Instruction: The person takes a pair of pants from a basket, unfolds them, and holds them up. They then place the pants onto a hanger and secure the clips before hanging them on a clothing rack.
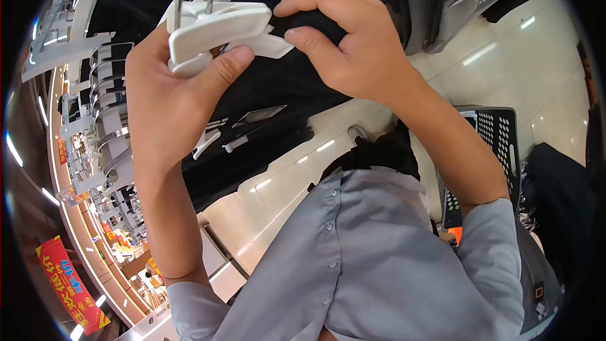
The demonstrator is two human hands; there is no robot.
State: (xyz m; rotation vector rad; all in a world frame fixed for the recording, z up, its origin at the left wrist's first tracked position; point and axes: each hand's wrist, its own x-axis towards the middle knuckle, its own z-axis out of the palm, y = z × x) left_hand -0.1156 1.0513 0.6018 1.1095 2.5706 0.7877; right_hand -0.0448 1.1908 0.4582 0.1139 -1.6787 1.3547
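My left hand is closed around a white plastic hanger with a bent metal hook, its thumb pressed along the lower edge. More white plastic shows beneath and behind it, so there may be more than one hanger in the grip. Close to the hanger's right end is my right hand, thumb and forefinger spread apart. Its fingertips are near the plastic; whether they touch it I cannot make out. Behind both hands hang black garments, some with white hangers and tags on them.
A rail of metal hooks and white hangers runs down the left. A dark perforated basket stands on the tiled floor by my right arm. Grey garments hang at upper right, dark clothing lies lower right. A red sign is at lower left.
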